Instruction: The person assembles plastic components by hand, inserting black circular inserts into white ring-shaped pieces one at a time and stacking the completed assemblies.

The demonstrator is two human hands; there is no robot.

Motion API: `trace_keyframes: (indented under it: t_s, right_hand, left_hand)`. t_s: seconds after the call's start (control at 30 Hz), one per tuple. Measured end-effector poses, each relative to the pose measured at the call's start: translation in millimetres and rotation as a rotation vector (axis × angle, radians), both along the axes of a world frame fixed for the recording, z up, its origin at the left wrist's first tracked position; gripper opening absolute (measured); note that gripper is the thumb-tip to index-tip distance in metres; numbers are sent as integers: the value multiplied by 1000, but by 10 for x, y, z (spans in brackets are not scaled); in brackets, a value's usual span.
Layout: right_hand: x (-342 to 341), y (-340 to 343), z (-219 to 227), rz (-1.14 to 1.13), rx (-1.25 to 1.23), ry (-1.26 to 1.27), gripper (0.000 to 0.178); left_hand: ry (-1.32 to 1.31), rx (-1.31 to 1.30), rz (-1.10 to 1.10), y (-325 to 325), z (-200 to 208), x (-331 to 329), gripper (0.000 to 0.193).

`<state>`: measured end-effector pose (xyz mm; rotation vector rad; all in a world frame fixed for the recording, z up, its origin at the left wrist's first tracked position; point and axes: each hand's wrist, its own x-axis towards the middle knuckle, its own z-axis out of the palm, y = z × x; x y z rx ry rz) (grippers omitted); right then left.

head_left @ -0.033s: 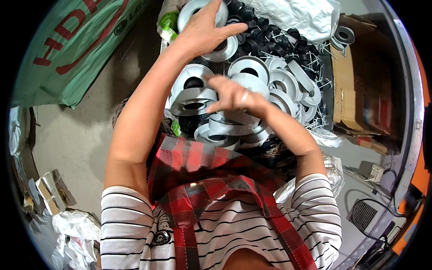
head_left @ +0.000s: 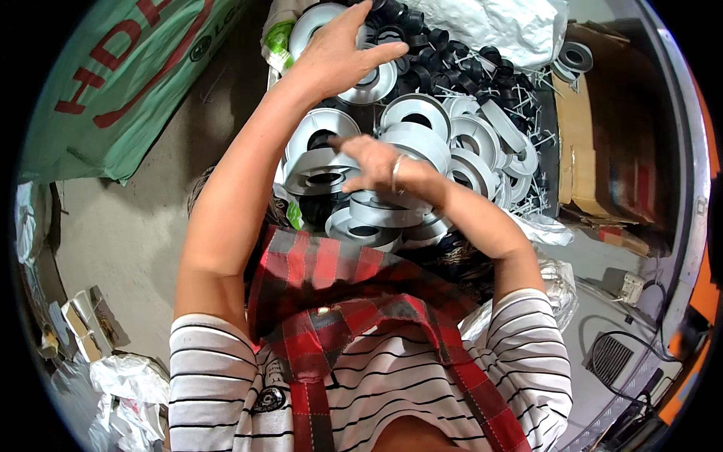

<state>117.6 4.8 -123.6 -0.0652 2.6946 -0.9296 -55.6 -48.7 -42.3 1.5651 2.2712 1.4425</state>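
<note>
nothing had shifted since the earlier frame. the left hand [head_left: 335, 53] reached far out, fingers spread over a white ring [head_left: 370, 83] atop the pile. the right hand [head_left: 380, 162] hovered mid-pile, fingers loosely extended, holding nothing visible.

Hands in view: two, a left hand [head_left: 339, 53] and a right hand [head_left: 380, 162]. Rings on the right hand: one ring [head_left: 397, 173]. White discs [head_left: 416, 113] with a centre hole: roughly fifteen visible in the pile; exact count cannot be told, as they overlap. Black caps [head_left: 422, 41]: more than ten, too densely heaped to count. Green sacks [head_left: 128, 83]: one. Cardboard boxes [head_left: 602, 166]: one. White bags [head_left: 497, 22] behind the pile: one.
</note>
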Motion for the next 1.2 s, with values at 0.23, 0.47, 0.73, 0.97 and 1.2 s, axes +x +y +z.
trace_keyframes:
  t_s: [0.23, 0.47, 0.73, 0.97, 1.2]
  right_hand:
    - [-15, 636, 419, -842, -641, -199, 33]
    - [-182, 1438, 419, -904, -1226, -176, 48]
    - [-477, 2220, -1067, -961, 469, -363, 51]
    - [-352, 2101, -562, -956, 309, -112, 42]
    - [207, 1748, 257, -948, -292, 183, 34]
  left_hand:
    - [-207, -399, -455, -322, 264, 61, 73]
    - [198, -431, -311, -314, 116, 190, 62]
    - [-591, -314, -27, -288, 49, -79, 51]
    - [334, -368, 10, -59, -329, 56, 66]
    - [659, -911, -563, -588, -1685, 311, 43]
